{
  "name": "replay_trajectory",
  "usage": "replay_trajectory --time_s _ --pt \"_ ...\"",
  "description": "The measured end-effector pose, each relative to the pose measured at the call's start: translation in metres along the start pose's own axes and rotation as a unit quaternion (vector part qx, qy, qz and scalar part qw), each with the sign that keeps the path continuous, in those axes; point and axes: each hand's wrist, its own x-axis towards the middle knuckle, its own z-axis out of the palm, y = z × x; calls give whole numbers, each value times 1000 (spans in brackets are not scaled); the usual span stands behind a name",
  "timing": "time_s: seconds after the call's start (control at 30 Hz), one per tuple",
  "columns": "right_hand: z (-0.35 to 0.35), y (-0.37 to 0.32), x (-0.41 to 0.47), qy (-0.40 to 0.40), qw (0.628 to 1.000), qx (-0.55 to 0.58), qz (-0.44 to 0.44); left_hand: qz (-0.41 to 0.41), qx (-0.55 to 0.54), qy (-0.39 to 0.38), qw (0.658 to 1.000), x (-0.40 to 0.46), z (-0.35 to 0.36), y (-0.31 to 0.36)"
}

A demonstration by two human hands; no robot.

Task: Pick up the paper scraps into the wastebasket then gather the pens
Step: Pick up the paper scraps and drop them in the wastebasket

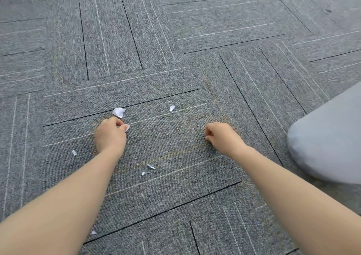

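Head view. Risks, as judgement: the small torn white paper scrap (127, 127) pinched at the tips of the left hand (110, 135) shows only a sliver past the fingers, so a shallow pinch could let it slip back onto the grey striped carpet floor (175, 40). The thin flakes lie flat in the pile and may be missed or pushed deeper by a sweeping grab. No wastebasket or pens in frame, so a fistful carried any way could shed bits.

Loose scraps: largest crumpled white piece (118, 112) just beyond the left hand at 12 o'clock; one (171, 108) at 2 o'clock; one (74, 153) at 8 o'clock; two slivers (150, 166) at 5 o'clock.

Pose: both forearms extended, palms down, low over the floor. Left fingers closed on the scrap. Right hand (222, 137) curled in a loose fist, well apart from the left; contents cannot be told. Grey fabric-covered knee (328, 137) at right.
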Motion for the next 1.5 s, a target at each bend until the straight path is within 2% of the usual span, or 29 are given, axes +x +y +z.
replay_trajectory --time_s 0.1,0.2,0.33,0.43,0.57,0.67,0.83,0.93,1.07,1.2,1.37,1.5 --pt "5 -2 2 -2 1000 -23 -3 0 -3 7 1000 0 2 -3" --pt "8 -16 6 7 1000 11 -11 28 -32 15 999 -5 3 -7" --pt "10 -49 28 40 997 61 -25 65 12 -10 998 -12 5 -11" --pt "6 -73 52 67 994 79 -29 64 -10 -5 998 -7 5 -9" --pt "8 -92 79 57 993 108 -4 65 9 -21 998 4 0 -6" --pt "10 -96 94 59 995 79 14 70 41 -42 996 11 1 -8" --pt "9 -104 103 45 999 -19 -3 -3 -82 -4 997 25 -6 -9" --pt "5 -100 96 25 999 21 0 9 -74 0 997 34 -9 -1" --pt "-5 -77 65 -1 997 75 -3 27 -39 -35 998 40 -6 3" --pt "-7 -51 32 -84 996 33 -22 60 16 -57 996 47 -1 4" --pt "-3 -40 21 -51 998 1 -44 68 53 -46 995 46 0 7" --pt "1 -39 17 -21 999 6 -46 81 0 -40 996 38 -6 -4"
